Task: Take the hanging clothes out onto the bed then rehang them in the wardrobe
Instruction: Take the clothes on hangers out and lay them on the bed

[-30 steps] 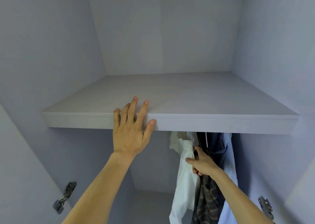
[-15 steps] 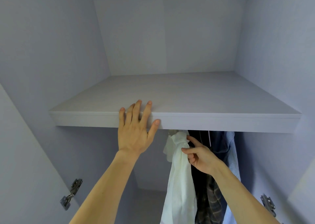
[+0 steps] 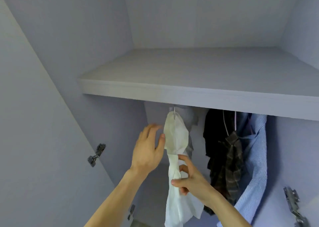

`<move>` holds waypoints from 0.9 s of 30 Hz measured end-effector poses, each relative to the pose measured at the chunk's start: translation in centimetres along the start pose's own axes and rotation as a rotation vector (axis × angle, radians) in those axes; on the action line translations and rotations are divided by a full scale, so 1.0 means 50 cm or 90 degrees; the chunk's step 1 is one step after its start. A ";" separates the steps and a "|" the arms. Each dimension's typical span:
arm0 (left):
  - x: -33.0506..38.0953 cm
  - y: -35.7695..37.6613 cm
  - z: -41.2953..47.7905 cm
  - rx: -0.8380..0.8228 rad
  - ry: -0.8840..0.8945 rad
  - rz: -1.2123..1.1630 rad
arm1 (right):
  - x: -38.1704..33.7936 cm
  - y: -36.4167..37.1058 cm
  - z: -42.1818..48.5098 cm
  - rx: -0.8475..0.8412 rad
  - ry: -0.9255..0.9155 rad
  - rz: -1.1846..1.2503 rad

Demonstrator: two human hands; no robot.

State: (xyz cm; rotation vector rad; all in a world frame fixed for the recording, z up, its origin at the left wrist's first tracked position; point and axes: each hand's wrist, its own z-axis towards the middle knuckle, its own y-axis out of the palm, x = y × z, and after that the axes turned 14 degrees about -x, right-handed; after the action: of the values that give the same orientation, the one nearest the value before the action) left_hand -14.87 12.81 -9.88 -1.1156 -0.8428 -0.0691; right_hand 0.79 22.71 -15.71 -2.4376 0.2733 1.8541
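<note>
— Two hands are in view; report every item from the left edge across.

— Item one: a metal hinge on the open left door. Item two: the left hand, raised below the shelf; fingers straight and spread; nothing held. Its thumb lies at the left edge of the white garment; contact there cannot be confirmed.

— State the location of the white garment.

— Inside the wardrobe, suspended under the shelf; a wire hook shows at its top. It hangs apart from the other clothes, to their left; its lower length drops past the bottom of the view.

— State the right hand.

— The right hand pinches the garment at its narrow middle section; thumb and curled fingers are closed on the cloth.

— Continue rightward.

— Three garments hang close together under the shelf: a black garment; a dark plaid shirt against it; a blue striped shirt furthest right, its lower part curving below the plaid one. Last item: a second hinge on the right side wall.
</note>
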 end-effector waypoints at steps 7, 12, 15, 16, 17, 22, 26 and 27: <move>-0.131 0.043 -0.231 -0.223 -0.323 -0.409 | 0.122 0.200 0.000 -0.215 0.069 -0.029; -0.172 -0.005 -0.446 -0.107 -0.474 -0.388 | 0.143 0.276 0.018 -0.315 0.039 -0.168; -0.159 -0.023 -0.595 -0.065 -0.567 -0.358 | 0.147 0.318 0.051 -0.296 -0.018 -0.265; -0.151 -0.026 -0.645 -0.041 -0.597 -0.346 | 0.150 0.341 0.060 -0.302 -0.043 -0.312; -0.140 -0.029 -0.698 -0.018 -0.627 -0.334 | 0.154 0.369 0.065 -0.319 -0.072 -0.362; -0.028 -0.037 -0.963 0.021 -0.697 -0.288 | 0.194 0.568 0.014 -0.540 -0.231 -0.667; 0.099 -0.021 -1.183 0.137 -0.764 -0.306 | 0.248 0.743 -0.137 -0.728 -0.350 -0.737; 0.136 -0.016 -1.234 0.176 -0.776 -0.313 | 0.256 0.779 -0.185 -0.767 -0.375 -0.744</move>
State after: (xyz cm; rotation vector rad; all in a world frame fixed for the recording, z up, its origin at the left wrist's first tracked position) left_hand 24.13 -35.17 -15.64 -0.5802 -2.1280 0.3494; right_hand 5.83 -18.33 -23.36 -1.3361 -2.2092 2.0106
